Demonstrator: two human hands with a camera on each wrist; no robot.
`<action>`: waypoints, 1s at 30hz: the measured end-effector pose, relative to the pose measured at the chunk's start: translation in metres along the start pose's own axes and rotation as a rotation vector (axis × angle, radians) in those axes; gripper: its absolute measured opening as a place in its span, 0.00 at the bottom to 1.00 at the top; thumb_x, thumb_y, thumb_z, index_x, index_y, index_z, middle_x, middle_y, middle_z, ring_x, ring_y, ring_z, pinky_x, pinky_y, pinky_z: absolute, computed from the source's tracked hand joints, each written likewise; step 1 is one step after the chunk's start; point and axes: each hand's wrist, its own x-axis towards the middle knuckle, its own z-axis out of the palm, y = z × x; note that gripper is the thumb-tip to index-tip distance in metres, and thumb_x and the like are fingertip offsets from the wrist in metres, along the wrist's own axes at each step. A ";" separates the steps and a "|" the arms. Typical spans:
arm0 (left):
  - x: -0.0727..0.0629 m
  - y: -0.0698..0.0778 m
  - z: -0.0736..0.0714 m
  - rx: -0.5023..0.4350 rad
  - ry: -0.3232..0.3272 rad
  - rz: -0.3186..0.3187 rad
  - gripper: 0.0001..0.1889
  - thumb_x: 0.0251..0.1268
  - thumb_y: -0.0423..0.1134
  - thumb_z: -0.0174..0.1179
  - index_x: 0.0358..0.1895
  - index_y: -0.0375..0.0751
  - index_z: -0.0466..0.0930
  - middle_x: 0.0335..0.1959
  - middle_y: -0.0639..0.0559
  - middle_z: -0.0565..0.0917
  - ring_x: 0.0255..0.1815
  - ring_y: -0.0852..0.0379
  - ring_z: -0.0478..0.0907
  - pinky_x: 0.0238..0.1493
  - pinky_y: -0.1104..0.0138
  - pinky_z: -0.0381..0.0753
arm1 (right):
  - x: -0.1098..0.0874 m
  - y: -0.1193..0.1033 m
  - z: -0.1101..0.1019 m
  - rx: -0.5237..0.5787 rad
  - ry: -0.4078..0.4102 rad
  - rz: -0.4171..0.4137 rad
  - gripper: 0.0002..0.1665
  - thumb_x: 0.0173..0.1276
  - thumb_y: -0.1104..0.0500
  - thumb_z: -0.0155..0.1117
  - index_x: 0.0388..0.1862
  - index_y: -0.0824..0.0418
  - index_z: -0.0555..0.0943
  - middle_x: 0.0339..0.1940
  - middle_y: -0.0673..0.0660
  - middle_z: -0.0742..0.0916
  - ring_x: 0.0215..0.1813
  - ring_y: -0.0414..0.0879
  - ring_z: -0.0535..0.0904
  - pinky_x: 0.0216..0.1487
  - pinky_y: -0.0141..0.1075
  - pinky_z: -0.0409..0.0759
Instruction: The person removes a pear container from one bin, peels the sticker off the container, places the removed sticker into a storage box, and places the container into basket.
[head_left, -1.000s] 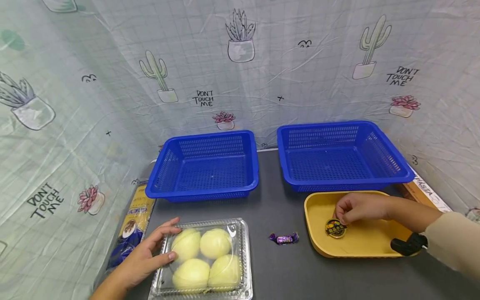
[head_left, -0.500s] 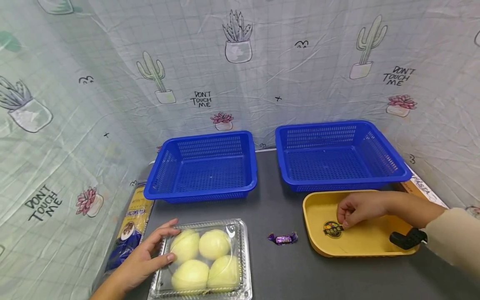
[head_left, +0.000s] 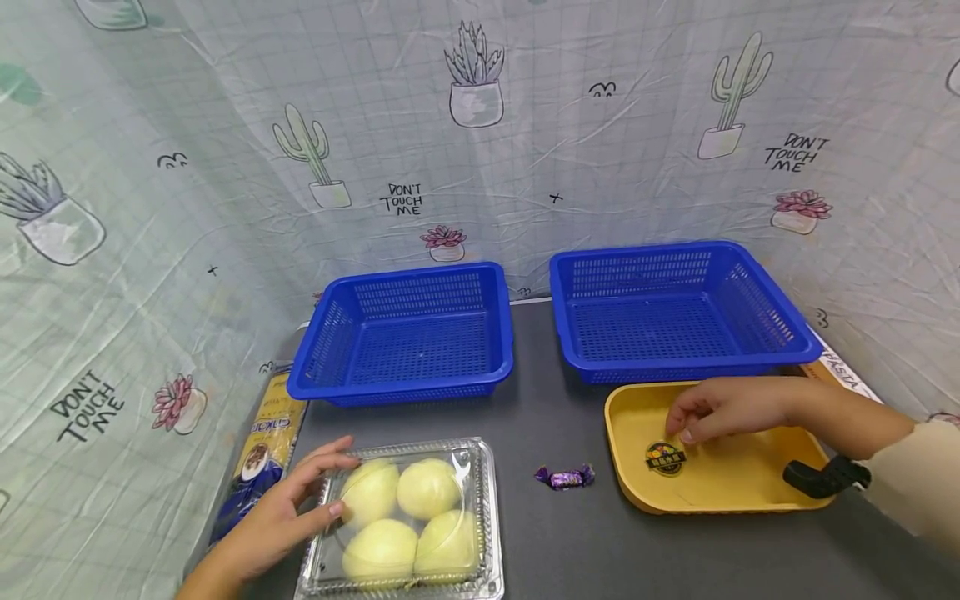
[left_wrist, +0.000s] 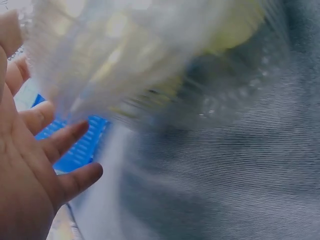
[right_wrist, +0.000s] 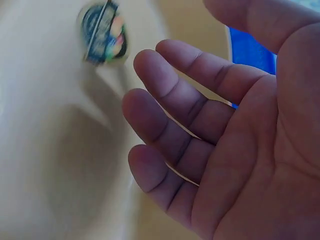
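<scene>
Inside the yellow tray (head_left: 750,487), a round black and gold sticker (head_left: 665,457) with a fruit picture lies on the bottom. My right hand (head_left: 723,410) hovers over the tray just behind the sticker, holding nothing; its fingers are loosely bent in the right wrist view, with the sticker (right_wrist: 104,32) beyond the fingertips. At the left, a clear plastic clamshell box (head_left: 491,533) holds several round pale yellow fruits (head_left: 430,489). My left hand (head_left: 288,508) rests against the box's left side, fingers spread and thumb on the lid.
Two blue baskets (head_left: 420,392) (head_left: 690,365) stand at the back. A purple wrapped candy (head_left: 565,477) lies between the box and the tray. A yellow and blue packet (head_left: 262,450) is at the left edge, and a pasta box (head_left: 843,371) at the right, partly behind the arm.
My right fingers have let go of the sticker and drawn slightly away; the sticker now lies on the tray's bottom. My left hand has stayed at the box.
</scene>
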 end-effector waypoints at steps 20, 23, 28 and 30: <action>0.039 -0.001 -0.055 0.267 0.402 -0.064 0.19 0.84 0.34 0.56 0.71 0.32 0.75 0.71 0.34 0.74 0.67 0.51 0.75 0.54 0.84 0.69 | 0.018 -0.064 0.036 -0.053 0.209 -0.210 0.16 0.84 0.56 0.60 0.64 0.61 0.83 0.54 0.57 0.88 0.55 0.50 0.84 0.54 0.36 0.82; 0.046 -0.006 -0.062 0.299 0.362 -0.105 0.23 0.85 0.38 0.56 0.75 0.34 0.71 0.73 0.29 0.70 0.68 0.31 0.73 0.52 0.84 0.68 | 0.023 -0.072 0.041 -0.051 0.271 -0.201 0.17 0.84 0.54 0.62 0.64 0.58 0.83 0.58 0.56 0.88 0.59 0.52 0.83 0.56 0.35 0.82; 0.057 -0.017 -0.071 0.309 0.334 -0.098 0.26 0.84 0.38 0.56 0.78 0.32 0.68 0.72 0.25 0.67 0.66 0.21 0.73 0.50 0.85 0.68 | 0.037 -0.087 0.055 -0.035 0.355 -0.169 0.19 0.82 0.51 0.65 0.66 0.55 0.83 0.61 0.53 0.86 0.60 0.53 0.81 0.53 0.37 0.84; 0.061 -0.022 -0.072 0.314 0.342 -0.086 0.26 0.84 0.37 0.56 0.77 0.31 0.68 0.72 0.25 0.68 0.65 0.21 0.74 0.49 0.84 0.69 | 0.042 -0.092 0.061 -0.031 0.372 -0.156 0.21 0.81 0.51 0.66 0.68 0.55 0.81 0.62 0.54 0.85 0.58 0.54 0.81 0.48 0.40 0.84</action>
